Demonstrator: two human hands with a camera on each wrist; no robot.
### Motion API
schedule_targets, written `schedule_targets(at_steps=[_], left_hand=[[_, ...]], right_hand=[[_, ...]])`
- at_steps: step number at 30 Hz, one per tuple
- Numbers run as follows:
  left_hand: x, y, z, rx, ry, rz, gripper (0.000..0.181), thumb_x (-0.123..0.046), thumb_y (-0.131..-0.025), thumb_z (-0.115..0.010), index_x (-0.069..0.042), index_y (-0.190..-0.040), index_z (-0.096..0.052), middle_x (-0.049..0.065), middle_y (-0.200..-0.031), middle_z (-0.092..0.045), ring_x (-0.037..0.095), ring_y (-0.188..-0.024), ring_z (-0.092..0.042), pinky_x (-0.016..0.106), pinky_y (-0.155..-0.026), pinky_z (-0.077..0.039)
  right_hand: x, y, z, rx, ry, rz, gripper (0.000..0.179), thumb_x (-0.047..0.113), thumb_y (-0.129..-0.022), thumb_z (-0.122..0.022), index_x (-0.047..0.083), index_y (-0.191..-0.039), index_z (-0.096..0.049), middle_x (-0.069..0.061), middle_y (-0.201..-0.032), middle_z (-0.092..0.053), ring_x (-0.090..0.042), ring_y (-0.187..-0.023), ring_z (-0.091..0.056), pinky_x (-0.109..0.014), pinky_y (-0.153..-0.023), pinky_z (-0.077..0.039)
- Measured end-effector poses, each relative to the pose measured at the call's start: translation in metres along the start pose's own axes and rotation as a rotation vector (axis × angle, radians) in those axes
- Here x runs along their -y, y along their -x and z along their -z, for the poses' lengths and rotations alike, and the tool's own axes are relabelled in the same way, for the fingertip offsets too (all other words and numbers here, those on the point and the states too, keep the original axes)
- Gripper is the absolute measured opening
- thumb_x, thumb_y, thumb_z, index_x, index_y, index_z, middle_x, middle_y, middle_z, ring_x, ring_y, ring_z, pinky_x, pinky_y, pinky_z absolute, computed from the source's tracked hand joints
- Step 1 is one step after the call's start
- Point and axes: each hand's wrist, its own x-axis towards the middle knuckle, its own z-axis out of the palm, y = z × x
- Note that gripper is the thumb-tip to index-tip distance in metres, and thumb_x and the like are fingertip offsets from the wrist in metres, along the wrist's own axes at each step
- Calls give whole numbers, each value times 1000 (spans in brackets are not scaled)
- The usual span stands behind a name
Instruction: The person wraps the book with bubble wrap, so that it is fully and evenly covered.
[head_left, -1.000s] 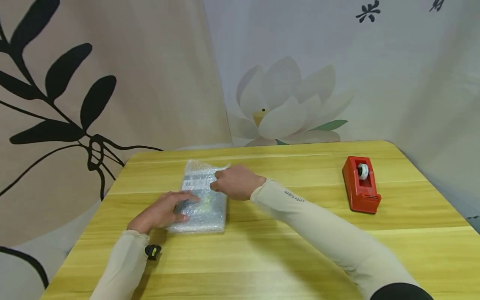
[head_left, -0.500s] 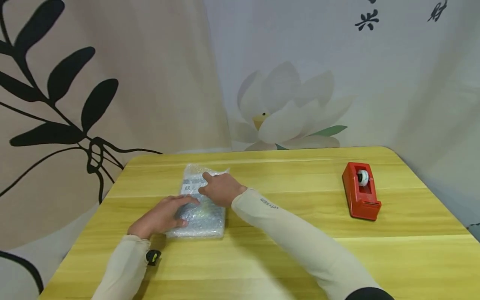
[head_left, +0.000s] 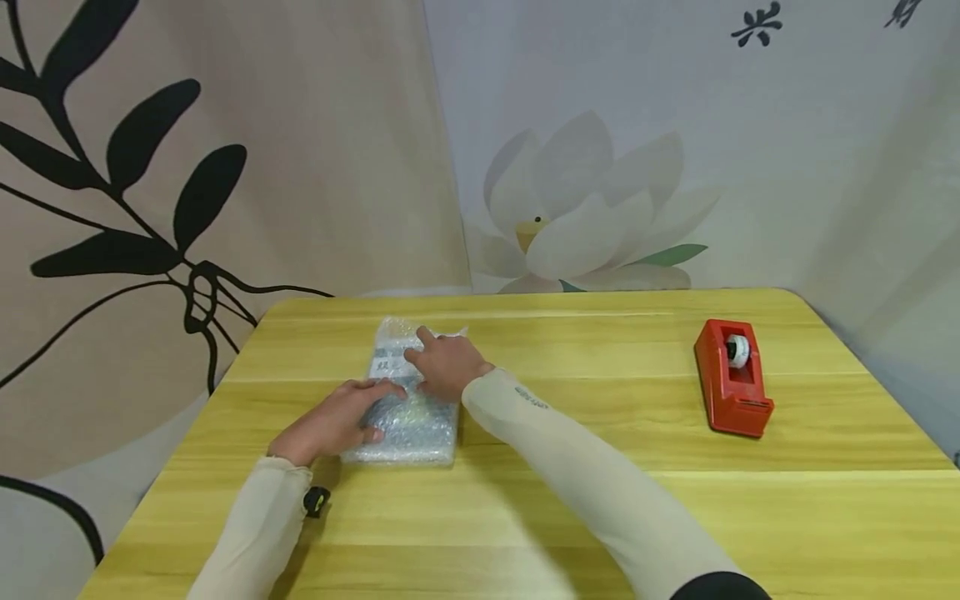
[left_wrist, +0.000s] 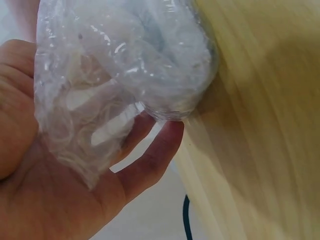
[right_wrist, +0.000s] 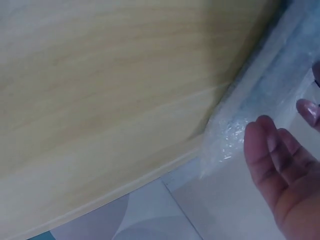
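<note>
A flat rectangular package in clear bubble wrap lies on the table, printed characters showing through its upper part. My left hand rests on the package's left side, thumb and fingers spread apart. In the left wrist view a loose flap of bubble wrap hangs across the palm, and fingertips meet the package's rounded edge. Over the upper right of the package is my right hand, index finger pointing away. The right wrist view has its fingers fairly straight beside the wrapped edge, thumb apart from them.
A red tape dispenser with a white roll of tape stands toward the table's right side. The yellow wood-grain table ends at its far edge before a printed curtain. A small black device sits at my left wrist.
My right hand has shifted left over the package, and its index finger has stretched out. The left hand stays on the package, which has hardly moved. The head view has tilted slightly.
</note>
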Motion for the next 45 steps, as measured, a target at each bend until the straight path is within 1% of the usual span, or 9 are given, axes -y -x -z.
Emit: schedule_targets(at_steps=[5,11,14,18,25,28,32,40,45], left_hand=[[-2,-4,2,-5,-14,-20,52,-3,-82,-79,-14,-129,-58,28,-138,-59,47,-124,-57,59,-99,-51],[-6,-8,3,5,-35,-4,56,-2,-79,-81,-12,-130,-59,22,-127,-67,32,-109,-65,50,-91,-56],[-10,-12,4,26,-56,41,65,-3,-77,-83,-14,-135,-56,13,-105,-72,26,-95,-63,45,-85,-55],[-14,-22,7,71,-88,114,75,-7,-72,-88,-19,-138,-54,3,-85,-67,23,-85,-58,42,-78,-53],[-17,-28,11,89,-126,146,86,-9,-67,-92,-19,-143,-52,13,-116,-67,31,-104,-60,48,-84,-55],[-18,-33,13,81,-190,103,90,-10,-64,-94,-17,-143,-53,12,-111,-69,27,-93,-61,45,-81,-56],[-22,-41,17,72,-283,73,93,-11,-56,-98,-18,-139,-57,8,-88,-70,21,-74,-57,40,-71,-54],[-26,-45,17,87,-343,96,102,-12,-53,-99,-21,-144,-54,5,-78,-63,20,-73,-54,36,-67,-53],[-27,-46,17,63,-332,104,101,-9,-50,-99,-23,-142,-59,2,-71,-58,19,-72,-51,31,-58,-49]], right_hand=[[-4,-5,-1,4,-35,-21,57,52,-92,-67,21,-136,-53,-6,-134,-50,-15,-93,-67,-30,-73,-60],[-7,-10,-4,5,4,-16,59,57,-90,-67,21,-134,-54,-6,-134,-50,-13,-93,-65,-28,-69,-60],[-8,-11,-5,-8,11,-8,58,58,-90,-66,21,-134,-55,-7,-134,-51,-14,-94,-65,-29,-70,-60],[-8,-13,-6,-38,0,-8,56,58,-91,-65,22,-133,-56,-7,-135,-51,-14,-96,-64,-31,-71,-60],[-10,-17,-12,-57,-75,-94,74,64,-83,-70,20,-138,-46,-11,-137,-47,-17,-94,-66,-31,-70,-60],[-10,-17,-13,-73,-89,-143,83,68,-78,-71,18,-138,-43,-10,-134,-48,-18,-90,-67,-32,-68,-60],[-10,-13,-14,-98,-88,-201,85,71,-76,-69,17,-137,-45,-10,-131,-50,-19,-86,-67,-32,-64,-60],[-4,-7,-20,-141,-136,-288,84,72,-74,-71,16,-132,-48,-9,-124,-55,-20,-90,-67,-34,-62,-60],[4,-1,-19,-173,-158,-285,68,61,-80,-75,15,-127,-55,-8,-123,-57,-21,-101,-63,-32,-67,-60]])
